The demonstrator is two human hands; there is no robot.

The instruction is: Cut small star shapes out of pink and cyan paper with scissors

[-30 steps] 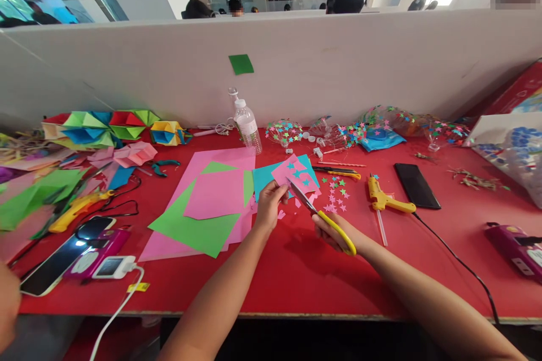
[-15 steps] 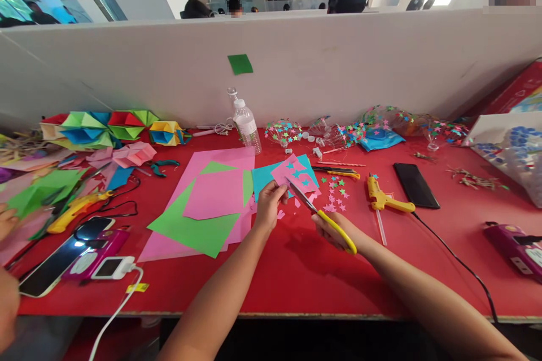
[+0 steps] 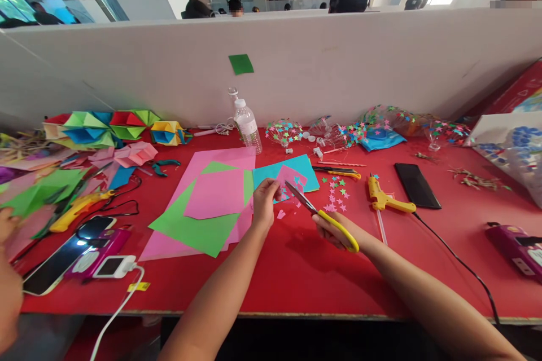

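My left hand point(image 3: 265, 198) is closed, thumb and fingertips pinching the edge of a small pink paper point(image 3: 295, 174) with star-shaped holes. Blue shows through the holes from the blue paper point(image 3: 267, 172) lying behind it. My right hand point(image 3: 334, 228) grips scissors point(image 3: 339, 228) by the yellow handles. Their blades point up and left, tips at the pink paper close to my left fingertips; whether the tips touch it I cannot tell. Small paper stars point(image 3: 336, 197) in pink and green lie right of the blue paper. Pink scraps point(image 3: 281, 214) rest below.
Pink and green sheets point(image 3: 214, 194) are stacked at left. A yellow glue gun point(image 3: 387, 197), a black phone point(image 3: 417, 185) and a utility knife point(image 3: 342, 172) lie at right. Bottles point(image 3: 246, 124) stand by the partition point(image 3: 169, 67). Another person's hand point(image 3: 7, 223) is at the left edge.
The pink paper has turned and tilted in my left hand, showing a narrower shape and uncovering more blue paper. The scissors and both hands stay almost in place.
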